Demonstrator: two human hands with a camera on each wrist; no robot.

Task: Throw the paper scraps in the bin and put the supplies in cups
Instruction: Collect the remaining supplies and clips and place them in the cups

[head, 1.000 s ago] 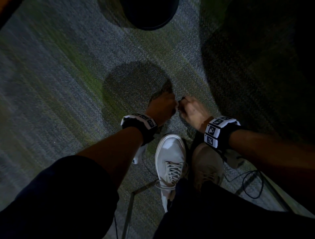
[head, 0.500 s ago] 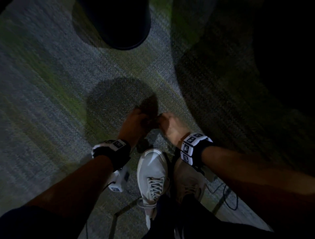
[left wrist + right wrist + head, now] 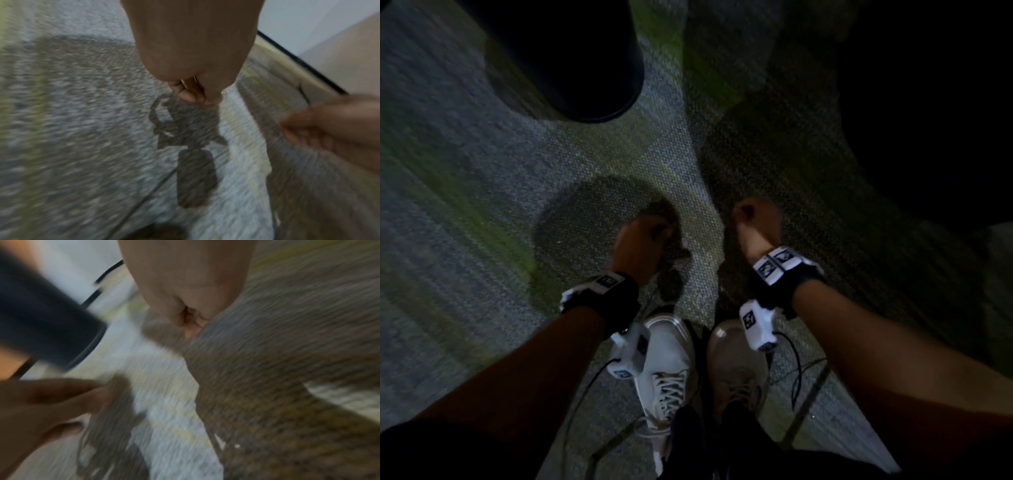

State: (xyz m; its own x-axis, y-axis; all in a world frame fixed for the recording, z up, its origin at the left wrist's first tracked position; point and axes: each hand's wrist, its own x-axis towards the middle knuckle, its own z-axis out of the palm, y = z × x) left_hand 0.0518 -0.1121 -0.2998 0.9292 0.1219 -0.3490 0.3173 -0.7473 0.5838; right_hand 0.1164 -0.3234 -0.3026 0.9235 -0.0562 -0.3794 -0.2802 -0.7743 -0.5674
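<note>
I stand on a grey-green carpet (image 3: 465, 205) in dim light. A dark round bin (image 3: 558, 58) stands on the floor ahead and to the left. My left hand (image 3: 643, 236) hangs in front of my shoes with its fingers curled in; the left wrist view shows its fingertips (image 3: 195, 95) pressed together with nothing visible between them. My right hand (image 3: 755, 219) is a closed fist, a hand's width right of the left; the right wrist view shows that fist (image 3: 191, 321) with nothing sticking out. No paper scraps, supplies or cups are in sight.
My two pale shoes (image 3: 667, 359) point forward below the hands. Thin black cables (image 3: 794, 370) hang from the wrist cameras. A deep shadow (image 3: 928, 102) fills the right side. A pale wall with a dark baseboard (image 3: 298, 60) runs at the upper right.
The hands, which touched at the fingertips, have drawn apart, the right one moving right. The bin has come closer and larger at the upper left.
</note>
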